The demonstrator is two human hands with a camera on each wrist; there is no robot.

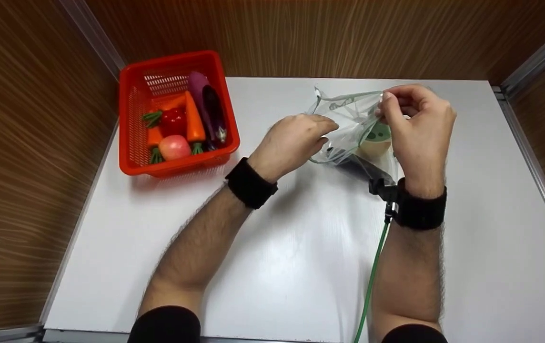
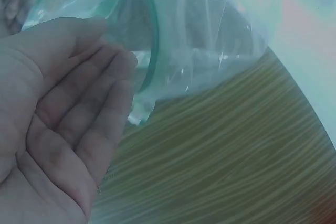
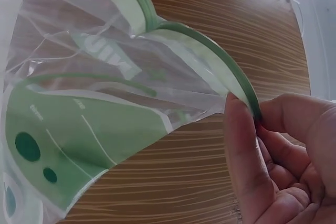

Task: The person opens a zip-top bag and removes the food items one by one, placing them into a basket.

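Observation:
A clear zip bag [image 1: 344, 131] with a green zip edge and a green printed panel [image 3: 79, 140] is spread at its mouth on the right side of the table. My right hand [image 1: 420, 124] pinches the corner of that zip edge between thumb and forefinger [image 3: 244, 145]. At the bag's left side, my left hand [image 1: 296, 140] has its fingers loosely extended by the mouth, the thumb apart and nothing gripped. The left wrist view shows the fingertips [image 2: 123, 61] overlapping the green rim. A long dark object [image 1: 360, 166] shows at the bag's lower part, partly hidden by the plastic.
A red basket [image 1: 132, 164] at the back left holds an eggplant [image 1: 213, 112], carrots [image 1: 195, 121], a red tomato-like piece [image 1: 173, 121] and an apple [image 1: 174, 147]. Wood-grain panels [image 1: 301, 38] wall the white table [image 1: 291, 267]. A green cable [image 1: 372, 276] runs from the right wrist.

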